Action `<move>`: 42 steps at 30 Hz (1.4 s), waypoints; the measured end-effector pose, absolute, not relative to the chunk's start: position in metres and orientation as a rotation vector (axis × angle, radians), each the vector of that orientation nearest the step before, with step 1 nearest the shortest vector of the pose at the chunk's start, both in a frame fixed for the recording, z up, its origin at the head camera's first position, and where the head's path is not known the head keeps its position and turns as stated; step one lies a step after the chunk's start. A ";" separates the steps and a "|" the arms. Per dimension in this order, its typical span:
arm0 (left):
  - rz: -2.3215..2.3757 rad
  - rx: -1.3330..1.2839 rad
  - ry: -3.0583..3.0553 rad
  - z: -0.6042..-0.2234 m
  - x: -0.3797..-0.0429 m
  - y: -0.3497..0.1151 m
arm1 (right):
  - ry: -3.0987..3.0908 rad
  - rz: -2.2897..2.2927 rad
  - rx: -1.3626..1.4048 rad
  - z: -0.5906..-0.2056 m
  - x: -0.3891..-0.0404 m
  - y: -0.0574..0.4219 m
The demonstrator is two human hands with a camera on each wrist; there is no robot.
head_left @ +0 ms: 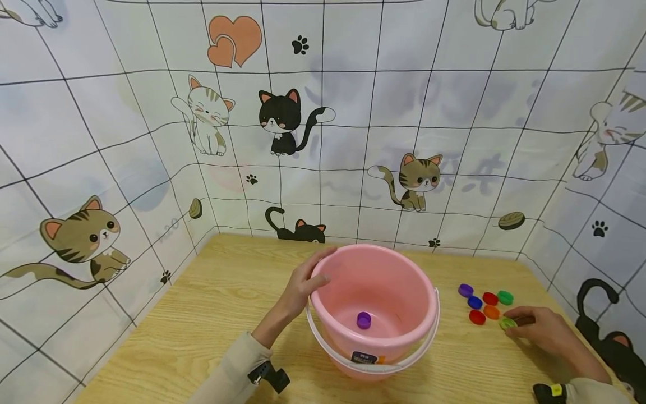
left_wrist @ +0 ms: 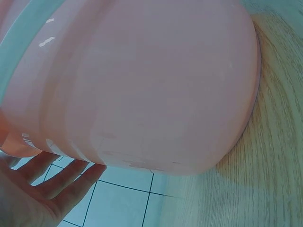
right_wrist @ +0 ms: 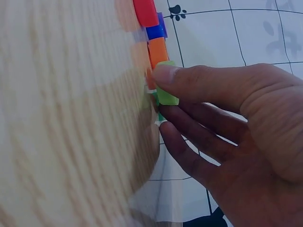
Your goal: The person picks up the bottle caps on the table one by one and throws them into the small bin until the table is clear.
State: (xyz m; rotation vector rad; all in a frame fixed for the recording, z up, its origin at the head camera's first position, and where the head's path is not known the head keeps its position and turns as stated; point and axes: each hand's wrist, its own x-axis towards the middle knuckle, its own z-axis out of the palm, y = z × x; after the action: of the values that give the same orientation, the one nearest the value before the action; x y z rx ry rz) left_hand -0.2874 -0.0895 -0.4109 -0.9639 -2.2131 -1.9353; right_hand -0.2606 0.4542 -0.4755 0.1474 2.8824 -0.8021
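A pink bucket (head_left: 373, 280) with a white handle stands upright on the table. My left hand (head_left: 301, 289) holds its left rim, the thumb over the edge and the fingers along the outer wall. In the left wrist view, the bucket's side (left_wrist: 156, 85) fills most of the picture above the fingers (left_wrist: 75, 187). Inside on the bottom lies one purple bottle cap (head_left: 363, 320). Over at the right, my right hand (head_left: 547, 332) pinches a light green bottle cap (right_wrist: 167, 87) between thumb and fingers, close to the tabletop.
Several loose caps lie grouped right of the bucket: purple (head_left: 466, 290), blue (head_left: 474, 302), red (head_left: 477, 317), orange (head_left: 491, 312) and green (head_left: 504, 297) among them. The wooden table (head_left: 227, 280) is bordered by a cat-patterned sheet (head_left: 343, 140). The white handle (head_left: 373, 368) hangs down in front of the bucket.
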 end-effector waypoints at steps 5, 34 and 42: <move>-1.944 -0.969 -2.207 -0.413 -0.289 -0.090 | 2.894 -0.797 0.158 -0.474 -0.261 0.452; -1.934 -0.949 -2.228 -0.412 -0.288 -0.090 | 2.942 -0.737 0.101 -0.466 -0.259 0.453; -1.943 -0.942 -2.217 -0.413 -0.289 -0.089 | 2.938 -0.724 0.103 -0.465 -0.258 0.452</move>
State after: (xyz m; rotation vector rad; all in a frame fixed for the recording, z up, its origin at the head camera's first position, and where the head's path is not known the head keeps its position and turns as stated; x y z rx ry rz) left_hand -0.2886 -0.0885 -0.4130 -0.9423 -2.2171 -1.9429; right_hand -0.2582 0.4524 -0.4649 0.1026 2.9385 -0.7244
